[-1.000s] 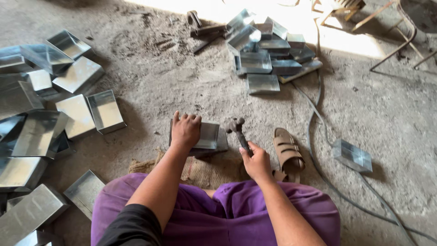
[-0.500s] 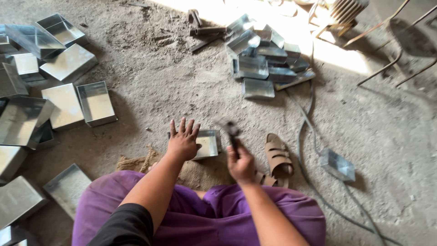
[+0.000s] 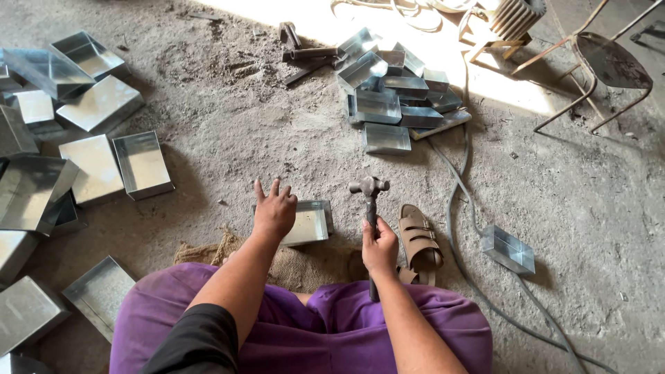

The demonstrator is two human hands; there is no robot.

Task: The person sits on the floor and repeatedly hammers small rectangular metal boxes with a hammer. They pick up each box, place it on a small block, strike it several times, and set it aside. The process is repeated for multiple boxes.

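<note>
The left hand (image 3: 274,211) is resting on a shiny metal tray (image 3: 309,223) on the dusty floor (image 3: 228,118). Right of it, the right hand (image 3: 379,248) is holding a hammer (image 3: 370,201), with a brown sandal (image 3: 418,241) just beside.

You sat on a dusty grey concrete floor (image 3: 228,125), with a scrap of brown burlap sacking (image 3: 291,266) spread under your knees. A shallow rectangular tray of shiny sheet metal (image 3: 308,223) lay partly on that sacking. To your left, many similar galvanised trays (image 3: 142,163) were scattered, some overlapping. Ahead, another heap of metal trays (image 3: 388,104) sat beside what looked like dark iron tools (image 3: 305,55), though they were too small to tell. A brown strapped sandal (image 3: 419,239), a grey cable (image 3: 457,187) and one lone small tray (image 3: 509,249) lay to your right.
</note>
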